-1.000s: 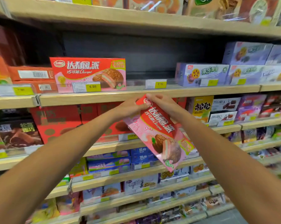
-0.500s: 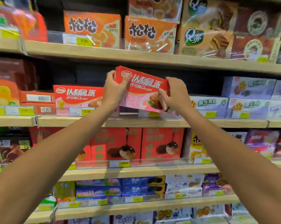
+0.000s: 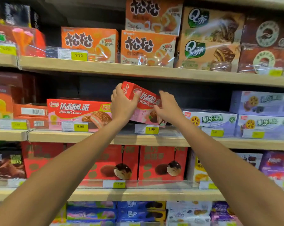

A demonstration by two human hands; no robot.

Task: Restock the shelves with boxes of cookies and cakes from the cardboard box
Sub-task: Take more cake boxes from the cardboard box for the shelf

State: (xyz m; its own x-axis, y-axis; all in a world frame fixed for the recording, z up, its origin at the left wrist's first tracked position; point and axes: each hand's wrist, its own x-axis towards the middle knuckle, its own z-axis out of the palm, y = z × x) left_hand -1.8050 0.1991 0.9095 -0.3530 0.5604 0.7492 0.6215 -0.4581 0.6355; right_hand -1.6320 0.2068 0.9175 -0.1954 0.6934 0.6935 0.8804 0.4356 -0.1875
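A red and pink choco pie box (image 3: 143, 105) is tilted in the gap on the middle shelf (image 3: 170, 139), its right end lower, behind the clear shelf lip. My left hand (image 3: 122, 106) grips its upper left corner. My right hand (image 3: 168, 107) lies over its right front face with fingers on it. An identical choco pie box (image 3: 79, 113) lies flat just to the left, touching my left wrist. The cardboard box is out of view.
Purple cookie boxes (image 3: 209, 119) sit right of the gap. Orange cake boxes (image 3: 147, 48) fill the shelf above, red boxes (image 3: 162, 163) the shelf below. Yellow price tags (image 3: 151, 129) line the shelf edges. Dark space lies behind the held box.
Both hands lifted the box from chest height up to the middle shelf and pushed it into the gap beside the matching box. The view tilted upward.
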